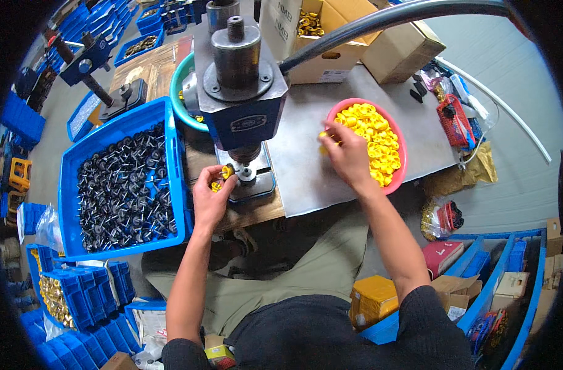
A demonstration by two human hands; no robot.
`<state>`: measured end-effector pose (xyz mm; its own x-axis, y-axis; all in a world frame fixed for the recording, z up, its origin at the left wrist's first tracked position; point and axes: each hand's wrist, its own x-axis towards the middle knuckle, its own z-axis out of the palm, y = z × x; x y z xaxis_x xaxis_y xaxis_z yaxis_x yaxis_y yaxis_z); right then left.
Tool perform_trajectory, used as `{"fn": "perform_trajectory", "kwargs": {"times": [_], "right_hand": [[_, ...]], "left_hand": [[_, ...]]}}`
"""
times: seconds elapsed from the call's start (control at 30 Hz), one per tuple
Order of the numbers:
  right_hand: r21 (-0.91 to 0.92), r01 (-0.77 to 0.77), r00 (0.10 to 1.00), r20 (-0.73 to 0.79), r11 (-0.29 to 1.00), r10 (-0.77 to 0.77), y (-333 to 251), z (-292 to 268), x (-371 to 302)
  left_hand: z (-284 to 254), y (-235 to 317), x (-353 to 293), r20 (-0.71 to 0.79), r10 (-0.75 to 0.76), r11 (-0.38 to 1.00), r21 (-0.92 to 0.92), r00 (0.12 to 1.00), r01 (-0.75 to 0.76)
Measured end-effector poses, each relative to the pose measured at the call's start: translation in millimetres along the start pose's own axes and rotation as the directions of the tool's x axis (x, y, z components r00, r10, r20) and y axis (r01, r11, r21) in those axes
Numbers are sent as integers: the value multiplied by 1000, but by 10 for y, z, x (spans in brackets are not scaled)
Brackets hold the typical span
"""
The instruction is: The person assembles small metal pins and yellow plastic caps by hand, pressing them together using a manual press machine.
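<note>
My left hand (pixel 211 198) is closed on small yellow caps (pixel 226 173) beside the press's lower die (pixel 247 174). One cap shows a dark part at its edge; its details are too small to tell. Above the die hangs the steel head of a bench press (pixel 241 117). My right hand (pixel 348 153) pinches another yellow cap (pixel 324 142) at the left rim of a pink bowl (pixel 402 145). Many loose yellow caps (pixel 377 139) fill that bowl.
At the left, a blue crate (pixel 122 248) holds black round parts with metal pins. A teal bowl (pixel 181 77) stands behind the press. Cardboard boxes (pixel 402 52) and a thick black hose (pixel 380 24) are at the back. A red basket (pixel 455 123) sits right.
</note>
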<state>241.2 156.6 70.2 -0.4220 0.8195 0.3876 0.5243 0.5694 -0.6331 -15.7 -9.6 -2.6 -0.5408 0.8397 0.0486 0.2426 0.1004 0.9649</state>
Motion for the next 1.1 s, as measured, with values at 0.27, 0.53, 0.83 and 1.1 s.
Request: {"fn": "perform_trajectory", "kwargs": {"times": [0.27,0.53,0.83,1.1], "right_hand": [[-173,93,979,-165,981,-121,147,123,59],[526,-509,837,486,681,250,-219,911,-386],[437,-236,956,267,868,126,-382,1273,-187],[364,-121,970,242,923,32,-411,1322,-274]], "left_hand": [[-55,6,-61,-14,-21,999,-26,1000,20],[59,-59,-38,-35,1,1000,-15,999,-2],[0,87,8,-25,44,999,-22,999,-44],[15,80,4,-15,32,999,-36,999,-32]]}}
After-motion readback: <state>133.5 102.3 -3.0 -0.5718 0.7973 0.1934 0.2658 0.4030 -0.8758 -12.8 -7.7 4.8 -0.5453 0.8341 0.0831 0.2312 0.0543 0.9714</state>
